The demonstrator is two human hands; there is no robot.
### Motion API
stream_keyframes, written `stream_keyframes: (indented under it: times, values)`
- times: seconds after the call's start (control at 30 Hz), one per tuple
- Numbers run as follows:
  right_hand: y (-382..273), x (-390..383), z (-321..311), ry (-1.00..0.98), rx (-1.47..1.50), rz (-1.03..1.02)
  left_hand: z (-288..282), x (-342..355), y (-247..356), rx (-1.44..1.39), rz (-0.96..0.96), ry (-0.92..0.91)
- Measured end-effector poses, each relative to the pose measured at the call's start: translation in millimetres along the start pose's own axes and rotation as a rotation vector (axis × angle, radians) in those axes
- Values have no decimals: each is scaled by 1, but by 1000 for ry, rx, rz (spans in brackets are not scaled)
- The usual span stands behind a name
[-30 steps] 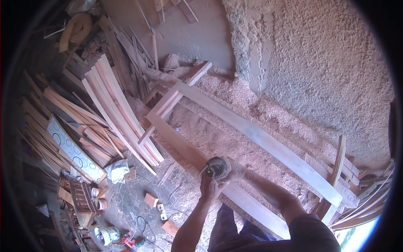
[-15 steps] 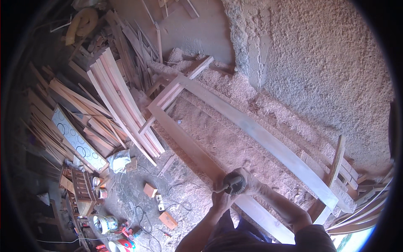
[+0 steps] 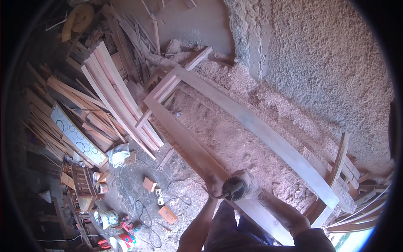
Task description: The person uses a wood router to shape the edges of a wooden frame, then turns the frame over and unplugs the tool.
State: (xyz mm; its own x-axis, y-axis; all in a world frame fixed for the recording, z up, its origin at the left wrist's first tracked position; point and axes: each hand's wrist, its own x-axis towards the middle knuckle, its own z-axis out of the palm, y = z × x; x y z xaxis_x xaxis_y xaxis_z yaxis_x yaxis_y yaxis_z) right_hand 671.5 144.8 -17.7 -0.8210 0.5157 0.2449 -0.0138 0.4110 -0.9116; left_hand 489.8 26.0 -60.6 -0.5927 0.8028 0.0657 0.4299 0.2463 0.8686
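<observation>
Your hands on a round-topped power tool (image 3: 233, 188), at the wooden frame's near rail (image 3: 191, 140).
Right hand (image 3: 252, 185): fingers clamped on the tool; left hand (image 3: 213, 185) against it, fingers shadowed, can't tell. Stacked planks (image 3: 112, 90) left, rough wall (image 3: 319, 63) behind.

Wooden frame (image 3: 260, 128) lies across two crossbars (image 3: 339, 158), one under its far end, one toward its near right end. Floor (image 3: 180, 182) inside the frame's outline has sawdust (image 3: 214, 132) all over. Left of the frame, floor carries two wood blocks (image 3: 168, 214), white socket strip (image 3: 159, 197) between them, looped dark cable (image 3: 144, 227); farther left of it, white buckets (image 3: 107, 219).
</observation>
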Motion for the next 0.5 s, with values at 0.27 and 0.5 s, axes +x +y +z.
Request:
stream_keyframes:
  times: [0.27, 0.5]
  values:
    - [14, 24, 9, 135, -97, -107, 41, -18, -109, 1626, 1113, 459]
    - [22, 55, 10, 148, -52, -117, 51, -21, -96, 689, 463, 234]
